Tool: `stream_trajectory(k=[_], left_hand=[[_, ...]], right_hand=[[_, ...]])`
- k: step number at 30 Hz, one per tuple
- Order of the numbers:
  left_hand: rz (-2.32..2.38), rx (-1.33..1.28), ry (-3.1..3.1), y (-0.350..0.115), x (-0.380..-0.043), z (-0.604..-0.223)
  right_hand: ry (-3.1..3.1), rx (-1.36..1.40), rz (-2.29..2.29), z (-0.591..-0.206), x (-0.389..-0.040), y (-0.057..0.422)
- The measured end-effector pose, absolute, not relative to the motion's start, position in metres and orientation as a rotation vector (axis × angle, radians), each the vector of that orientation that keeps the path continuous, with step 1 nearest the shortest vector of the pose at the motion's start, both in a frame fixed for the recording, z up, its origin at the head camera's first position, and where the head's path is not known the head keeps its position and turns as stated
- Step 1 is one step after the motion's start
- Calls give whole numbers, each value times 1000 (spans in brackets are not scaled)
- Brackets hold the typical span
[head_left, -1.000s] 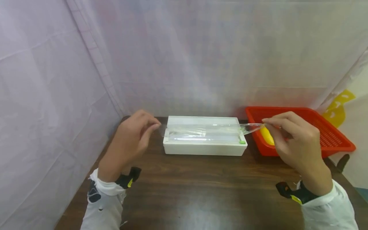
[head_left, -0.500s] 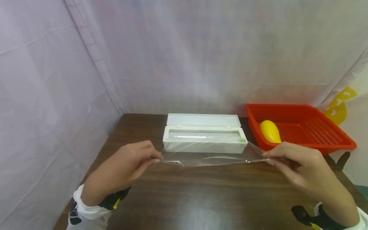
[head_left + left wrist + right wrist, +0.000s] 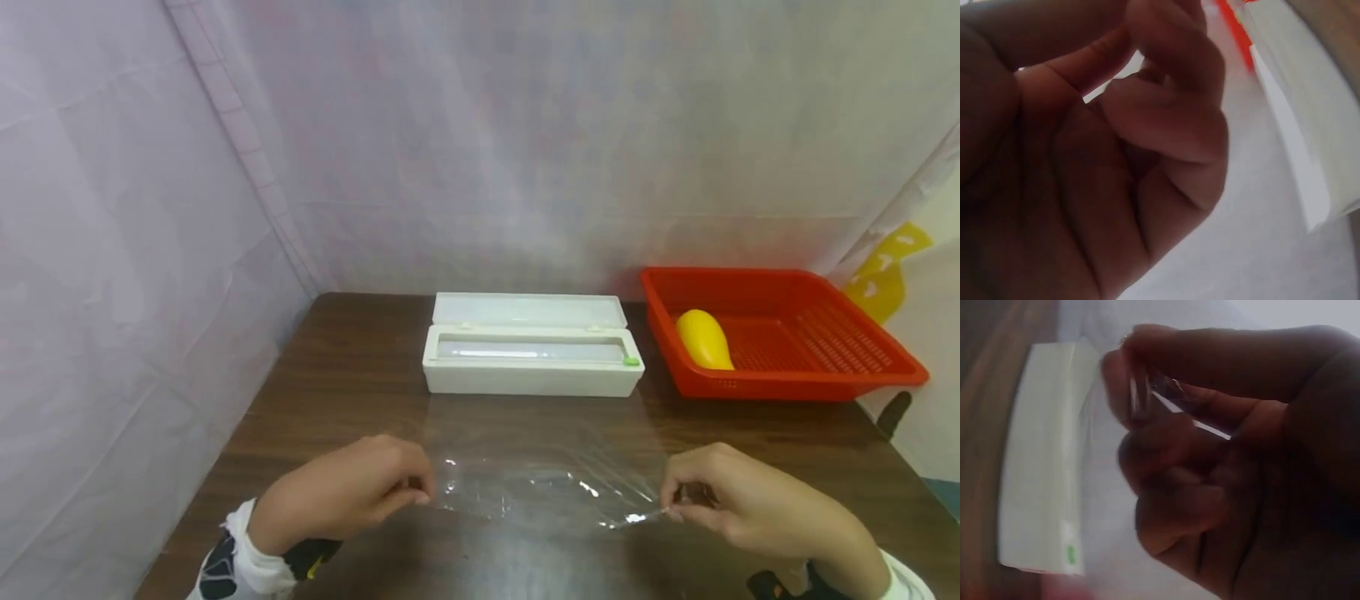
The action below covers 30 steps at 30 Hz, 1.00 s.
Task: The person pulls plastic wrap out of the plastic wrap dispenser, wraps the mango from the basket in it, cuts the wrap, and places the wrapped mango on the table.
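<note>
A sheet of clear plastic wrap (image 3: 540, 492) stretches from the white dispenser box (image 3: 532, 382) toward the front of the table. My left hand (image 3: 352, 487) pinches its near left corner between thumb and forefinger. At the near right corner, my right hand (image 3: 750, 500) pinches the film the same way. The box stands with its lid (image 3: 528, 310) tipped back, showing the roll inside, and a green slider (image 3: 632, 362) sits at the right of its front rim. In the right wrist view, film folds show between the curled fingers (image 3: 1147, 444). The left wrist view hides the left fingertips' grip.
A red plastic basket (image 3: 795, 385) stands right of the box, with a yellow, rounded, elongated object (image 3: 705, 340) in it. White cloth (image 3: 525, 150) hangs behind and at the left of the brown table (image 3: 360, 367). A yellow cutout (image 3: 885, 275) hangs at the right.
Both hands have moved from over the box toward the table's front edge, drawing the plastic wrap out with them. The film now spans a longer stretch; box and basket stay put.
</note>
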<state>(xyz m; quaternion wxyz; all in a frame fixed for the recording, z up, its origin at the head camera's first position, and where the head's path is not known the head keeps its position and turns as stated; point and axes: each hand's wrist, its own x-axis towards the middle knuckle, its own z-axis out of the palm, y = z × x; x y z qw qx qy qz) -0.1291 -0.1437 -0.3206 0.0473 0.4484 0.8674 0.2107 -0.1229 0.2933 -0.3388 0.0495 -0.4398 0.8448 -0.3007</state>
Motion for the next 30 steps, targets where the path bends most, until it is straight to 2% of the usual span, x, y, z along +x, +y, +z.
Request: stream_trajectory(k=[18,30], left_hand=[[486,1102,2578,-134,-142,-387],[434,1084,2575,-128,-145,-400]], right_hand=[[2596,-1352,-826,-416,-135,285],[2551,-1085,-792,-424,-135,280]])
